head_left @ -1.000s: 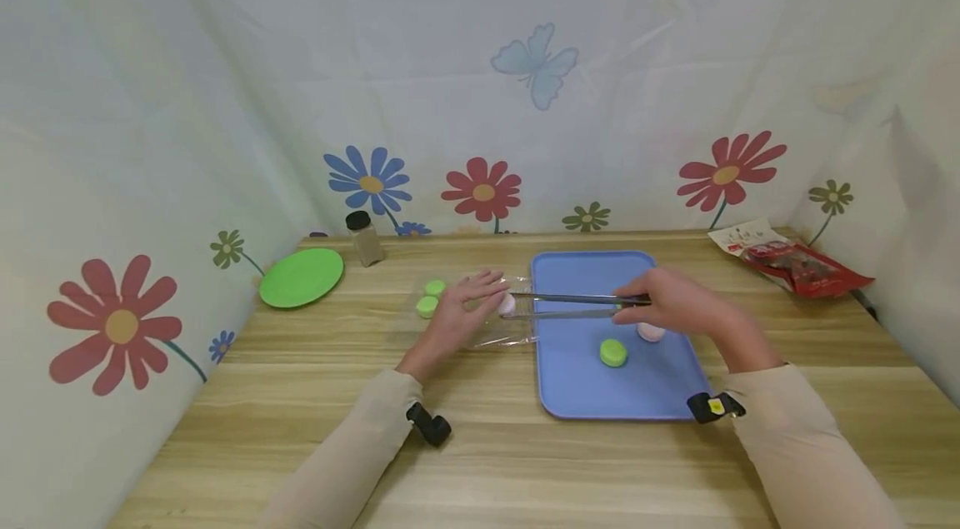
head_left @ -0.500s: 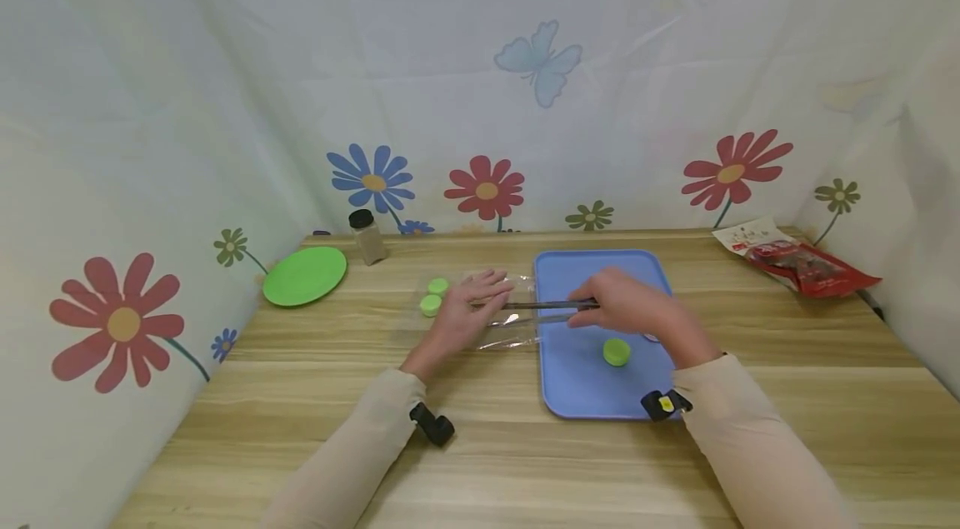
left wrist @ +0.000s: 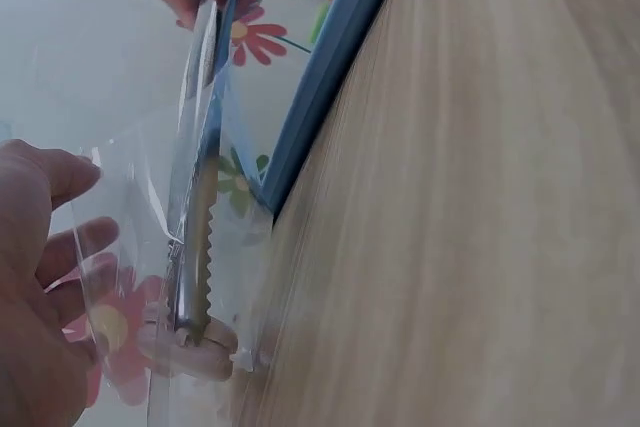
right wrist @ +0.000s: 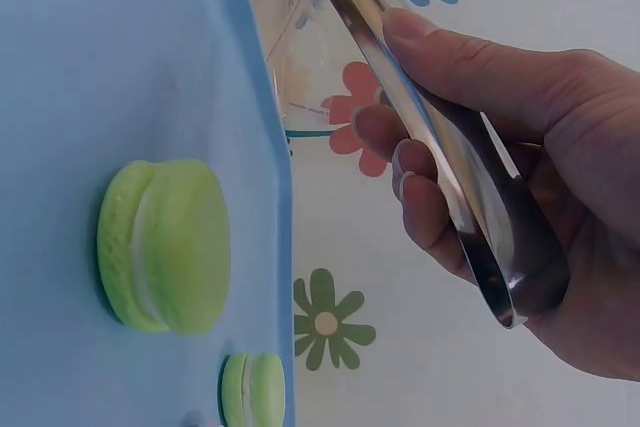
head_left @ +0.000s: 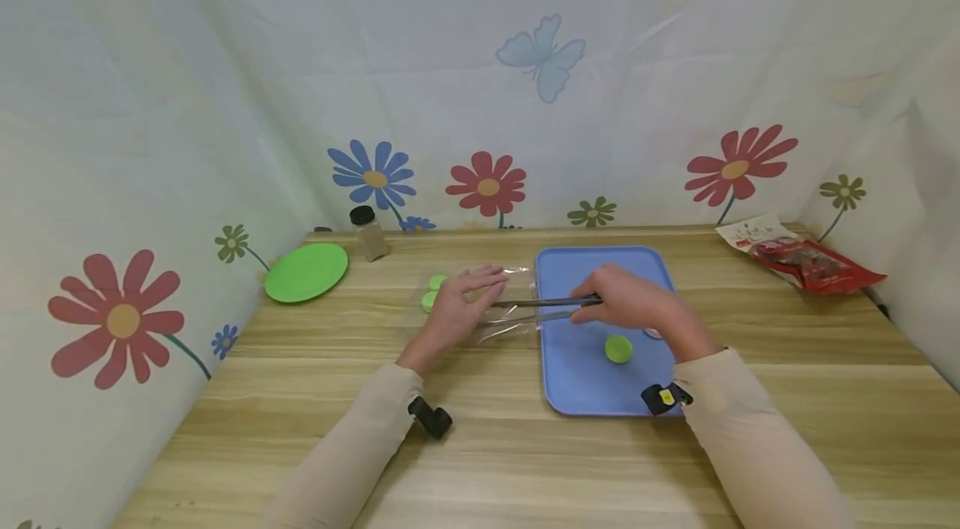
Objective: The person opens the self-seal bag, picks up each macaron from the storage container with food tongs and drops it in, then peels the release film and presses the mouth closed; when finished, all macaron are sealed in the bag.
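Observation:
My right hand (head_left: 633,300) grips metal tongs (head_left: 555,303) over the tray. The tongs reach leftward into a clear plastic bag (head_left: 517,329), and their serrated ends stand right at a pale pink macaron (left wrist: 185,352) inside it. My left hand (head_left: 452,314) lies over the bag with fingers spread. In the left wrist view its fingertips (left wrist: 85,247) are at the raised film, with a gap between thumb and fingers. Green macarons (head_left: 429,301) sit at the bag's left end, partly behind the left hand. The macaron at the tongs is hidden in the head view.
A blue tray (head_left: 600,396) beside the bag bears a green macaron (head_left: 618,349), another green macaron (right wrist: 260,392) and a pale one mostly behind the right wrist. A green plate (head_left: 307,272) and black-capped jar (head_left: 368,234) stand back left. A red food bag (head_left: 806,254) lies back right.
My right hand has moved left, pushing the tongs and pale macaron deeper into the bag, beneath the left hand. The left hand has stayed nearly in place.

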### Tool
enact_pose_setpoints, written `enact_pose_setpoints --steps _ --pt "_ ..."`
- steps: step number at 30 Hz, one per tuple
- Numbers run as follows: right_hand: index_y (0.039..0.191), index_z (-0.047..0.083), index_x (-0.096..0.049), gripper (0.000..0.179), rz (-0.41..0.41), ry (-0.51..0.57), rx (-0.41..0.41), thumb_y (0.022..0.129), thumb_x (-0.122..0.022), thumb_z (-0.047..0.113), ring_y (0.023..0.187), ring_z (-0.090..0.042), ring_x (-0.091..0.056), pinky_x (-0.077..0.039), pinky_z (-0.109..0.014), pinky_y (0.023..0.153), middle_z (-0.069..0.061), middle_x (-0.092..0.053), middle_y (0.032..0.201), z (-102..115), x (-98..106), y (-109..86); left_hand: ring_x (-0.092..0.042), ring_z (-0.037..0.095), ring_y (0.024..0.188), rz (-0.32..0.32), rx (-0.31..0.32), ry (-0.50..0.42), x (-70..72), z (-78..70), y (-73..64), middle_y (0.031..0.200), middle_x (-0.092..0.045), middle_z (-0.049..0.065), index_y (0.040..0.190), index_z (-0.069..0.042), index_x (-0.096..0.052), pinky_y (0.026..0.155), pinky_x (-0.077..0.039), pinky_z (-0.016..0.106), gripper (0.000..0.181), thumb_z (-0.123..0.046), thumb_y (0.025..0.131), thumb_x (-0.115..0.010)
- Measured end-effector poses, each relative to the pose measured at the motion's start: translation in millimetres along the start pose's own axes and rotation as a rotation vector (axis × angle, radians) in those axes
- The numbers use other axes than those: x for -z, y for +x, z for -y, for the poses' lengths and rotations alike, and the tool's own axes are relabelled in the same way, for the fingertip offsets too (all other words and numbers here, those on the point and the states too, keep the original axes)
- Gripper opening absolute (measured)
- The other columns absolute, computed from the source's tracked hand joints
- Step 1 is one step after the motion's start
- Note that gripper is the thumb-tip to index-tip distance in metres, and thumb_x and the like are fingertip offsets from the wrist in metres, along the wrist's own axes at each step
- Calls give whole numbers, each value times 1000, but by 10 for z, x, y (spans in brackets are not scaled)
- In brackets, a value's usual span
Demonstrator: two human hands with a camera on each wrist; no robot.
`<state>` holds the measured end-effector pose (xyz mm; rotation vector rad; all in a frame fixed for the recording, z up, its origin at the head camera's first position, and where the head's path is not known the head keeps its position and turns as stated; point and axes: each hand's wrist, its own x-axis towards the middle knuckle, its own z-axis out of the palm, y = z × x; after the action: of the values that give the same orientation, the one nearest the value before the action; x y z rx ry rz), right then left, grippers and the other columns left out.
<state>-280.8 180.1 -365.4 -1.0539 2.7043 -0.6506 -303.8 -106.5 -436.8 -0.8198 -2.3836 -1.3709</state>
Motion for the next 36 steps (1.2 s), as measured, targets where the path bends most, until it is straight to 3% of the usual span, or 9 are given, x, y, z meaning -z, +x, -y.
enact_pose_setpoints --steps 9,16,28,36 --pt "116 0 -73 32 20 -6 -12 91 -76 20 65 -11 -53 -45 -25 57 1 -69 85 68 4 74 -52 33 132 23 6 12 14 -15 -9 132 -64 13 121 -9 -74 118 -23 56 26 -20 98 -67" --pt "116 1 -74 32 21 -7 35 92 -75 21 70 -9 -58 -52 -25 62 2 -72 90 131 -31 236 -54 39 128 26 -60 44 -24 -81 -6 128 -65 20 116 -2 -74 117 -25 58 22 -13 97 -67" --pt "115 0 -74 32 14 -19 68 91 -76 22 69 -10 -56 -52 -26 62 0 -72 88 201 -92 430 -57 39 125 -7 -93 96 -80 -130 9 125 -66 22 112 0 -74 116 -30 50 20 -10 98 -66" --pt "114 2 -75 31 29 4 75 90 -77 22 67 -10 -57 -52 -25 61 1 -70 84 235 -143 515 -57 33 127 -6 -60 112 -82 -141 -9 127 -66 18 115 -1 -74 117 -31 44 21 -12 99 -65"
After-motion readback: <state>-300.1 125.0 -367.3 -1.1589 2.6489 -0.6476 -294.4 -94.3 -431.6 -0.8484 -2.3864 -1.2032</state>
